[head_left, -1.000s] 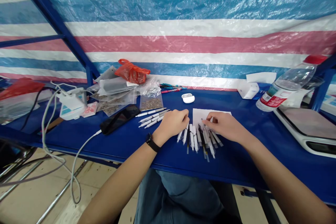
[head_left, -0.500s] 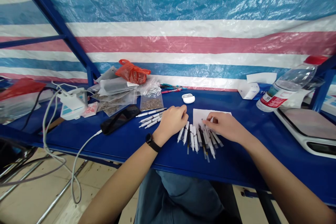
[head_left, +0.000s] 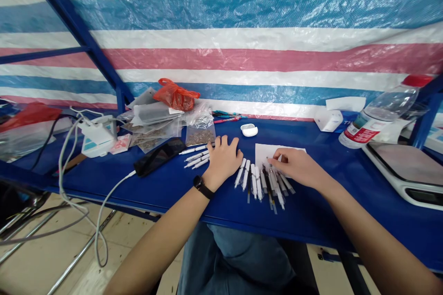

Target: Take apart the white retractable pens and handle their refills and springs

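Observation:
My left hand (head_left: 221, 159) lies flat on the blue table (head_left: 180, 184), fingers stretched out, between a small row of white pens (head_left: 195, 156) on its left and a spread of several pen parts and refills (head_left: 265, 182) on its right. A black band sits on that wrist. My right hand (head_left: 297, 167) rests over the far end of the spread, its fingertips pinched together at the edge of a white sheet of paper (head_left: 268, 150). What the pinch holds is too small to make out.
A black phone (head_left: 159, 156) on a white cable, clear bags of small parts (head_left: 199, 131), a red plastic bag (head_left: 175, 94) and a white charger (head_left: 95, 138) lie left. A white earbud case (head_left: 249, 130) sits behind. A water bottle (head_left: 380, 113) and a scale (head_left: 404, 166) stand right.
My left hand has opened from a loose curl and slid left, away from the spread of pen parts toward the row of white pens. My right hand has stayed put.

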Demonstrator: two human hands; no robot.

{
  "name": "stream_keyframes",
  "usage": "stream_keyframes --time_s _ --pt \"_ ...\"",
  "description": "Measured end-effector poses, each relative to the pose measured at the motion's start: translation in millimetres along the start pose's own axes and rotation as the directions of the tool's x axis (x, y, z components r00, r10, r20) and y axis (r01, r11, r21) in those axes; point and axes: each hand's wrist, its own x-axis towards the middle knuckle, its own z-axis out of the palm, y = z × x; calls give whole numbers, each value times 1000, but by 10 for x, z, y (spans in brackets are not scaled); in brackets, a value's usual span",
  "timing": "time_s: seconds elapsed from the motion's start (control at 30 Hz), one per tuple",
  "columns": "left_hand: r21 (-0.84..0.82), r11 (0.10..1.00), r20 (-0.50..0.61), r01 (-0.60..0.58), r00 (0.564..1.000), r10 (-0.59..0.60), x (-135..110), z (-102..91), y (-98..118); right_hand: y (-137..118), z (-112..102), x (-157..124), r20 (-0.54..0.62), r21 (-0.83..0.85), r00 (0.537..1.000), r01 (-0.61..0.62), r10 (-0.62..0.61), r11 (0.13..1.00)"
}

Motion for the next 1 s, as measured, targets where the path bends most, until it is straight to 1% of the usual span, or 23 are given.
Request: stream_keyframes --time_s 0.1,0.27,0.37,0.5,0.6,0.73,0.83,0.93,1.0 --pt "-12 1000 -16 -6 1000 6 9 -35 -39 21 9 7 -13 10 1000 15 -15 1000" --pt "43 997 42 -68 997 67 37 -124 -140 66 21 21 -52 20 998 36 -35 999" --pt "76 992 71 -99 993 94 43 -142 -168 80 18 29 -66 17 997 52 -51 999" --pt "78 992 27 -104 994 102 58 -110 -184 74 8 36 -78 12 995 62 -61 998" --pt "51 992 20 -115 993 114 79 -81 -198 45 -2 31 -82 19 996 36 -34 999" --pt "30 994 16 -106 994 106 90 -80 -196 -7 -18 19 -102 31 995 0 3 1000" --pt "24 994 12 -105 994 105 84 -100 -169 -18 -26 14 -140 48 990 -6 12 999" --pt "10 995 20 -103 994 103 81 -127 -127 4 -26 17 -196 72 980 1 13 997" --pt "0 995 31 -98 995 98 84 -147 -101 24 -22 22 -228 92 974 26 -5 995"
